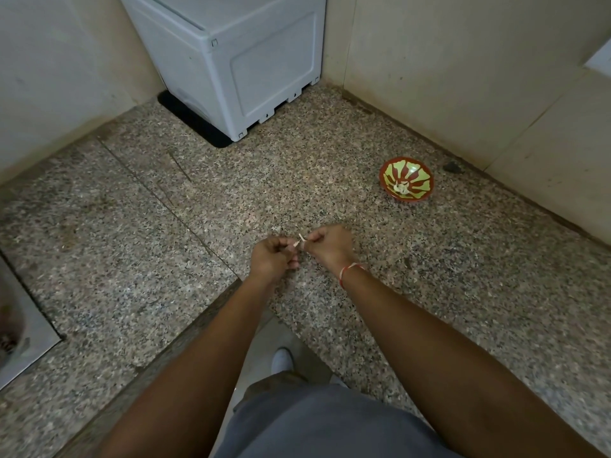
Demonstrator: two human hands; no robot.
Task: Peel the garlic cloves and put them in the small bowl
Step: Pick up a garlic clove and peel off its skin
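Over the speckled granite counter, my left hand (271, 259) and my right hand (327, 246) meet with curled fingers and pinch a small pale garlic clove (300, 240) between their fingertips; a sliver of skin sticks up from it. Most of the clove is hidden by the fingers. A small red bowl with a green pattern (417, 175) stands on the counter to the far right of my hands, with pale peeled garlic pieces (401, 188) at its bottom.
A white plastic appliance (238, 61) stands in the far corner on a black mat. Walls close the counter at the back and right. A steel sink edge (23, 332) lies at the left. A dark speck (452, 167) sits beyond the bowl.
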